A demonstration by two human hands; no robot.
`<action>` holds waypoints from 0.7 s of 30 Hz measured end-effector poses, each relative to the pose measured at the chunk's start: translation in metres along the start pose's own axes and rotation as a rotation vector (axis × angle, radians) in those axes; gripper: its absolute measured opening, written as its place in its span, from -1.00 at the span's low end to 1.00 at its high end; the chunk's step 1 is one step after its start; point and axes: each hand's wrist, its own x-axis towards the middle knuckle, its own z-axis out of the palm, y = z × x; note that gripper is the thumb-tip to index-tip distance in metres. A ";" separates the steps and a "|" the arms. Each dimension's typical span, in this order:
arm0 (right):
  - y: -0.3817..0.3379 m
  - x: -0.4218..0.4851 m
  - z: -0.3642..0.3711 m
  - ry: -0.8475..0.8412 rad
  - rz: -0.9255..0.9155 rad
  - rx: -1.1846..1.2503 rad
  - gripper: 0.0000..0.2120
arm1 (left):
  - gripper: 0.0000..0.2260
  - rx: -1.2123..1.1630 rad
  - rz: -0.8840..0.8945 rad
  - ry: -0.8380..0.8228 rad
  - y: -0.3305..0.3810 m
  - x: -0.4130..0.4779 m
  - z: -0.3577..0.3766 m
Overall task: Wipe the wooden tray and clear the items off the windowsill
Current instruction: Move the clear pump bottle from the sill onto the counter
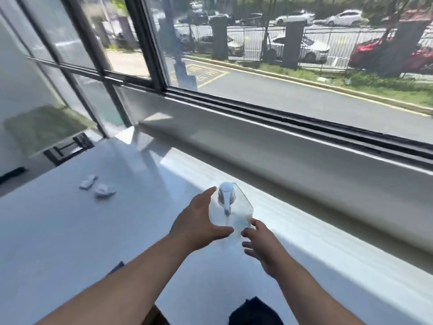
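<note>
A clear pump bottle (pixel 230 213) with a white pump head (pixel 225 194) stands on the white windowsill (pixel 304 235), near its inner edge where the sill meets the wide white counter (pixel 70 231). The left hand (pixel 199 221) is spread wide against the bottle's left flank, thumb curled round under its near side and fingers reaching up toward the pump; whether it truly grips yet I cannot tell. The right hand (pixel 262 245) is open, fingertips just at the bottle's lower right corner, not closed on anything. The bottle looks like rigid, smooth plastic or glass, seemingly near empty and so probably light, but slick and easy to tip because the pump makes it top-heavy; the flat side walls low on the body look the safest hold, not the nozzle, which could press down and squirt. Two small white packets (pixel 97 185) lie toward the far left of the counter, well apart from the bottle. A dark cloth (pixel 253 310) shows at the counter's near edge. No wooden tray is clearly in sight
</note>
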 end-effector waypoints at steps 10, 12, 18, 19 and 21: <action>0.009 -0.106 0.360 -0.359 -0.132 -0.344 -0.60 | 0.03 0.059 -0.324 0.359 -0.221 -0.244 -0.233; 0.021 -0.127 0.416 -0.401 -0.144 -0.385 -0.60 | 0.02 0.061 -0.381 0.405 -0.257 -0.288 -0.260; 0.060 -0.186 0.543 -0.553 -0.112 -0.472 -0.59 | 0.01 0.006 -0.534 0.480 -0.337 -0.401 -0.315; 0.064 -0.192 0.560 -0.570 -0.115 -0.481 -0.59 | 0.01 0.001 -0.549 0.495 -0.347 -0.414 -0.323; 0.071 -0.199 0.594 -0.605 -0.116 -0.500 -0.59 | -0.01 -0.006 -0.577 0.534 -0.368 -0.434 -0.337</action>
